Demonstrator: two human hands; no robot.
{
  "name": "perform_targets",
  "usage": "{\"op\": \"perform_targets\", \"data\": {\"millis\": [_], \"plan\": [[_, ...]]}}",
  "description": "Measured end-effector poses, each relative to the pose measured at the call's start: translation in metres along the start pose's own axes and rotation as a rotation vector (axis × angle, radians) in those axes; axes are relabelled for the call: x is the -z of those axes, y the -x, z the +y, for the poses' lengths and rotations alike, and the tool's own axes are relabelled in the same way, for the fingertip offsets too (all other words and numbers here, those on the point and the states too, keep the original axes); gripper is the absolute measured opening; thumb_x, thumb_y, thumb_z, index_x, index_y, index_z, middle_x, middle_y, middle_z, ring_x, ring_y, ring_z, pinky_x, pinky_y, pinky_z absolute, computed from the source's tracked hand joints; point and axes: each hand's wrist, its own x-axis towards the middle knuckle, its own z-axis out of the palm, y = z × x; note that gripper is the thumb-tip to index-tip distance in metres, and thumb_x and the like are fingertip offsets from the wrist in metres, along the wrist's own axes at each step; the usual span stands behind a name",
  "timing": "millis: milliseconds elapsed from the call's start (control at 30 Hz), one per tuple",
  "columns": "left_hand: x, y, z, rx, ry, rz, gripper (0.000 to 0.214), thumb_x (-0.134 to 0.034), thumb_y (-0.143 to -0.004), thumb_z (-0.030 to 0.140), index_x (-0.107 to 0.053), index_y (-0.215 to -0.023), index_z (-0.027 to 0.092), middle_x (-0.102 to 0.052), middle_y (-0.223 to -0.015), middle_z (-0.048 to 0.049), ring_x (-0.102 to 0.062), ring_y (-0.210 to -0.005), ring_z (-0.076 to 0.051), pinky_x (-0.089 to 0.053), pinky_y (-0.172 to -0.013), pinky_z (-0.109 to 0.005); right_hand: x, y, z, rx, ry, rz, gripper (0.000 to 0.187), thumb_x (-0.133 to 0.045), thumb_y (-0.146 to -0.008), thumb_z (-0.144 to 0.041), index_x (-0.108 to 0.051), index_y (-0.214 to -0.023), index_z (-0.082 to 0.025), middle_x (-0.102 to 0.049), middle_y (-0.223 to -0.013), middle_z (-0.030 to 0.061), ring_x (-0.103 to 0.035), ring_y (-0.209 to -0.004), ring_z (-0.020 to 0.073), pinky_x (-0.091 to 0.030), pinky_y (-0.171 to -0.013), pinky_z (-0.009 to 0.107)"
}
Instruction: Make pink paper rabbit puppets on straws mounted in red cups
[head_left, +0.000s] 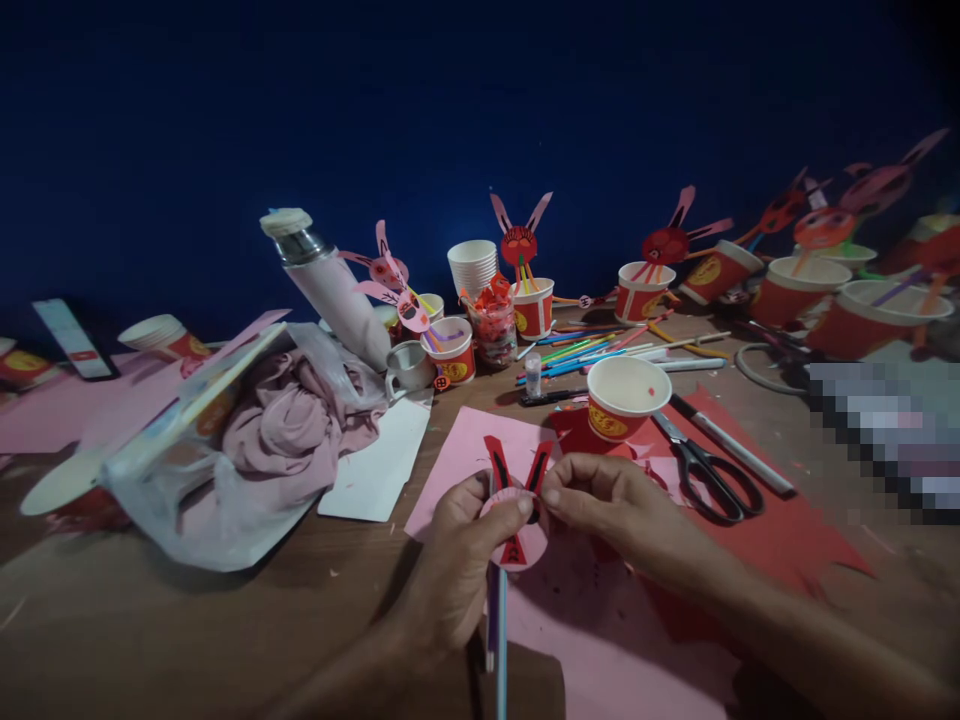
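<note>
My left hand [454, 560] pinches a round pink paper rabbit face [521, 545] between thumb and fingers. Two red paper ears [495, 460] with black centres stand up from its top edge. A red patch with black marks sits low on the face, and a light blue straw and a purple one [501, 630] hang down below it. My right hand [607, 500] is closed at the face's right side, thumb and forefinger pressed together near the right ear; whatever lies between those fingertips is hidden. Under both hands lies pink paper [600, 650].
A white-rimmed paper cup [628, 395], black-handled scissors [712, 475] and a marker [735, 447] lie on red paper [795, 520]. Behind are straws [592, 350] and cups with paper rabbits [532, 305]. Leftward stand a tilted flask [334, 290], a metal mug [410, 370] and a plastic bag [225, 500] with cloth.
</note>
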Motion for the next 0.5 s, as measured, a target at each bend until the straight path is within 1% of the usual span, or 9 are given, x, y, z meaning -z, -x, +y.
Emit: {"op": "perform_targets", "data": {"millis": [100,200,333,400,500], "plan": [[0.002,-0.0004,-0.0024,-0.014,0.003,-0.02,0.014,-0.062,-0.068,0.014,-0.059,-0.082,0.014,-0.06,-0.064,0.0009,-0.054,-0.058,-0.01,-0.042,-0.062,-0.023,-0.0008,0.0,0.0008,-0.015,0.069,0.021,0.018,-0.062,-0.071,-0.029,-0.053,-0.065,-0.015,-0.054,-0.057,-0.0039,-0.04,-0.044,0.0037,-0.029,-0.042,0.016],[0.0031,-0.0002,-0.003,-0.017,0.005,-0.023,0.011,-0.062,-0.068,0.013,-0.058,-0.079,0.013,-0.059,-0.062,0.0012,-0.053,-0.058,-0.01,-0.042,-0.06,-0.022,-0.0013,-0.0005,0.002,-0.014,0.096,0.023,0.015,-0.06,-0.071,-0.026,-0.053,-0.064,-0.015,-0.055,-0.057,-0.0036,-0.04,-0.044,0.0038,-0.028,-0.041,0.016],[0.0037,0.0001,-0.0034,-0.003,0.002,-0.021,0.009,-0.061,-0.069,0.013,-0.058,-0.078,0.012,-0.059,-0.062,0.0003,-0.053,-0.058,-0.009,-0.041,-0.057,-0.021,-0.0022,-0.0007,0.0037,-0.017,0.084,0.024,0.016,-0.059,-0.071,-0.026,-0.052,-0.063,-0.015,-0.056,-0.058,-0.0026,-0.044,-0.047,0.005,-0.032,-0.044,0.016],[0.0039,0.0003,-0.0038,0.003,0.015,-0.058,0.01,-0.06,-0.07,0.013,-0.059,-0.08,0.012,-0.06,-0.063,0.0002,-0.054,-0.057,-0.009,-0.041,-0.057,-0.021,-0.0025,-0.0007,0.0037,-0.036,0.074,0.023,0.017,-0.057,-0.072,-0.028,-0.051,-0.062,-0.015,-0.056,-0.056,-0.0026,-0.045,-0.046,0.0052,-0.033,-0.044,0.017],[0.0039,0.0004,-0.004,0.005,0.052,-0.11,0.012,-0.059,-0.071,0.012,-0.06,-0.083,0.012,-0.06,-0.062,-0.0001,-0.054,-0.055,-0.009,-0.041,-0.057,-0.022,-0.0026,-0.0007,0.0031,-0.07,0.092,0.034,0.018,-0.056,-0.072,-0.029,-0.05,-0.062,-0.016,-0.056,-0.054,-0.0025,-0.044,-0.042,0.0051,-0.031,-0.04,0.016]]}}
